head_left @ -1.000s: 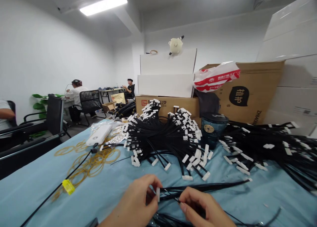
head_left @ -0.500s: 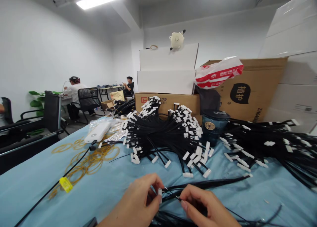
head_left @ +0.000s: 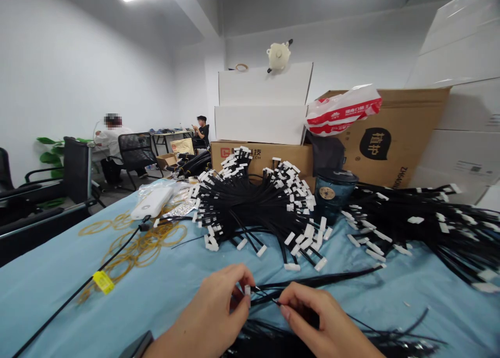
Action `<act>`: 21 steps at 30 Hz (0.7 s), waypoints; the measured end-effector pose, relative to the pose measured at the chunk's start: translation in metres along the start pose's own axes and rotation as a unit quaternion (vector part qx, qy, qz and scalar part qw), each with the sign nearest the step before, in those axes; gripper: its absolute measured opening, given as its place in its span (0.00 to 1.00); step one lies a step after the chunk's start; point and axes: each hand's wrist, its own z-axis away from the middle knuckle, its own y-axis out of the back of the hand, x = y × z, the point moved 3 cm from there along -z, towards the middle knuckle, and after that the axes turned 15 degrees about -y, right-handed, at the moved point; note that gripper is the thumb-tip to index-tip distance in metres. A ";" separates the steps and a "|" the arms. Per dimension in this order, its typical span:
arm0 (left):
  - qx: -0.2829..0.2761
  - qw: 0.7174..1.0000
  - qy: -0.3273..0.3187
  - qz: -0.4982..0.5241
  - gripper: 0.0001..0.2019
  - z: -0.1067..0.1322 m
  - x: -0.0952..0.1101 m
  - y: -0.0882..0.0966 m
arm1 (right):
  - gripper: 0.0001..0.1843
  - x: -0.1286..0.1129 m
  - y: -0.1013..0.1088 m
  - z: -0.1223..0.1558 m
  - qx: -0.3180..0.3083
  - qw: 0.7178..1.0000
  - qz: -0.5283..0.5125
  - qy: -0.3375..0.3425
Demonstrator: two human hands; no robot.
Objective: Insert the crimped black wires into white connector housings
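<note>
My left hand point(head_left: 213, 311) is closed in a pinch on the white tag end of a thin black cable tie point(head_left: 320, 281). My right hand point(head_left: 320, 321) pinches the same tie a little to the right, thumb and forefinger together. The tie runs off to the right over the light blue tablecloth point(head_left: 58, 290). More black ties point(head_left: 273, 334) lie in a bunch under my hands. Beyond them a big heap of black ties with white tags point(head_left: 258, 207) fans out, with a second heap point(head_left: 422, 222) at the right.
A dark blue cup point(head_left: 332, 194) stands between the heaps. Yellow rubber bands point(head_left: 136, 243), a white power bank point(head_left: 152, 202) and a black cable with a yellow tag point(head_left: 103, 282) lie at left. Cardboard and white boxes point(head_left: 265, 108) stack behind. Two people point(head_left: 111, 139) sit far left.
The view has shifted slightly, so the whole scene sits a bit higher in the picture. Both hands keep pinching the same cable tie, close together, with small finger movements.
</note>
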 end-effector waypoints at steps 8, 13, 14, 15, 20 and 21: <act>-0.009 1.000 0.001 -0.006 0.09 0.001 0.002 0.003 | 0.11 0.001 -0.001 0.000 0.005 1.000 -0.001 -0.003; -0.001 1.000 0.003 -0.006 0.10 0.001 0.001 0.003 | 0.10 0.002 0.001 0.000 0.009 1.000 0.001 0.000; 0.000 1.000 -0.002 -0.003 0.10 0.000 0.000 0.003 | 0.10 0.002 0.001 0.000 0.011 1.000 0.003 0.002; -0.001 1.000 -0.005 -0.001 0.11 0.000 0.000 0.003 | 0.10 0.002 0.001 0.000 0.014 1.000 0.007 0.005; -0.015 1.000 -0.006 -0.026 0.14 -0.001 0.000 0.003 | 0.10 0.005 -0.001 0.001 0.034 0.998 0.039 0.025; -0.014 0.999 -0.010 -0.033 0.13 -0.001 0.000 0.004 | 0.10 0.005 -0.001 0.002 0.038 0.998 0.048 0.034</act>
